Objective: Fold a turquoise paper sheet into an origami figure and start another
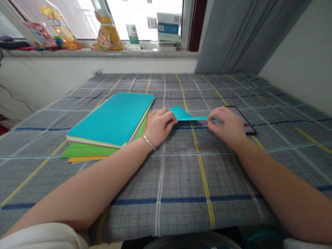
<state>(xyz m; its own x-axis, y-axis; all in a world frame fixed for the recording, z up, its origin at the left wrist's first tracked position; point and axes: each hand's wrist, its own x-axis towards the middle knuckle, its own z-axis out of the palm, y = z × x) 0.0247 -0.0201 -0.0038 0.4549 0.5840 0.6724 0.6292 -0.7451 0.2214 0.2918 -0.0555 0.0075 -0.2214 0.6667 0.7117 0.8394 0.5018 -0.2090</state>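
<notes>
Between my two hands a folded piece of blue paper [180, 114] is held just above the checked cloth, its near edge running almost straight across. My left hand [161, 125], with a silver bracelet at the wrist, pinches the left end between thumb and fingers. At the opposite end, my right hand [225, 124] pinches the paper's thin tip. A peak of the paper rises behind the near edge, closer to the left hand. Fingers cover both ends of the paper.
Left of my hands lies a stack of coloured paper [114, 117], blue on top. A phone [242, 121] lies partly behind my right hand. On the windowsill [103, 52] stand a spray bottle [107, 29], a white-green tube [133, 36], stacked boxes [168, 27] and snack bags.
</notes>
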